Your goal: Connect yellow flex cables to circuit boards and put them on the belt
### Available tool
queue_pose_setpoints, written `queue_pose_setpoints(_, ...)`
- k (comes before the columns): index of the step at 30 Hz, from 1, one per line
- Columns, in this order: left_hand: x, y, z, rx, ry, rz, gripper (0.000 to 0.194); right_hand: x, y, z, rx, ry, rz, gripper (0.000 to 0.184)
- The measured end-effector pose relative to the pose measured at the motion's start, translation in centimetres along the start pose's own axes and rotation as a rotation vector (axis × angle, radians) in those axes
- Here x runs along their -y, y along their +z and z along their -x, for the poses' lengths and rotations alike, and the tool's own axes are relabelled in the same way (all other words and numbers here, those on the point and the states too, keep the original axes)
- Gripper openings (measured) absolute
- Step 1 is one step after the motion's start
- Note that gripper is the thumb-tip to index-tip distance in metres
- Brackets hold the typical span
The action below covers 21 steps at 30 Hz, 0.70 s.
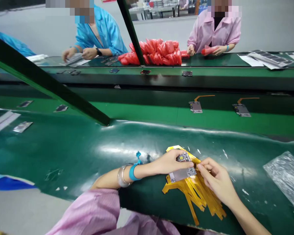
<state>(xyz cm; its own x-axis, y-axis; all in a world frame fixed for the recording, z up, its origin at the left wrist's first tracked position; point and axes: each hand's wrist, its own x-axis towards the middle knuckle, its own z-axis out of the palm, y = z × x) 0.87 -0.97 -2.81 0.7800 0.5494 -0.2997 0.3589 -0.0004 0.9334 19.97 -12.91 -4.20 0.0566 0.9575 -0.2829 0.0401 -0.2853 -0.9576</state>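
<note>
My left hand [170, 161] grips a small circuit board [182, 174] between thumb and fingers, over the green tabletop. Beneath the board lies a fanned pile of yellow-orange flex cables [193, 192], some sticking out behind it. At the board's right edge, my right hand [214, 178] has thumb and forefinger pinched together. Whatever that pinch holds is too small to make out. A blue wrist strap [132, 172] and a clear bangle are on my left wrist.
Circuit boards with orange flex tails [195, 107] lie on the green conveyor belt [149, 112]. A dark slanted post [63, 94] crosses the left side. Clear plastic wrap [287, 178] rests at right. Opposite, two people handle parts near a heap of red bags [159, 54].
</note>
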Motion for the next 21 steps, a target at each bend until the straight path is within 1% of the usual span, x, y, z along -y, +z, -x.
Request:
queue_pose_setpoints(2,-0.1,0.1,0.2,0.036,0.05,0.016,0.035,0.2,0.1,0.0,0.031,0.029,-0.003,0.045)
queue_pose_setpoints(6,-0.4,0.1,0.5,0.028,0.075,-0.007,0.03,0.6,0.2,0.1,0.022,0.024,0.049,0.047)
queue_pose_setpoints(10,-0.7,0.1,0.9,0.02,0.067,-0.048,0.025,0.7,0.0,0.1,0.027,-0.002,0.127,0.044)
queue_pose_setpoints(12,-0.8,0.2,1.0,0.034,0.054,-0.037,0.023,0.7,-0.2,0.1,0.058,-0.01,0.168,0.041)
queue_pose_setpoints(17,-0.6,0.4,1.1,0.09,-0.022,0.0,0.023,0.7,-0.8,0.1,0.19,0.009,0.232,0.036)
queue_pose_setpoints(19,-0.6,0.5,1.1,0.095,-0.028,-0.006,0.025,0.8,-0.7,0.1,0.211,0.019,0.233,0.035)
queue_pose_setpoints(21,-0.6,0.5,1.1,0.093,-0.032,-0.005,0.026,0.9,-0.6,0.1,0.206,0.017,0.226,0.035)
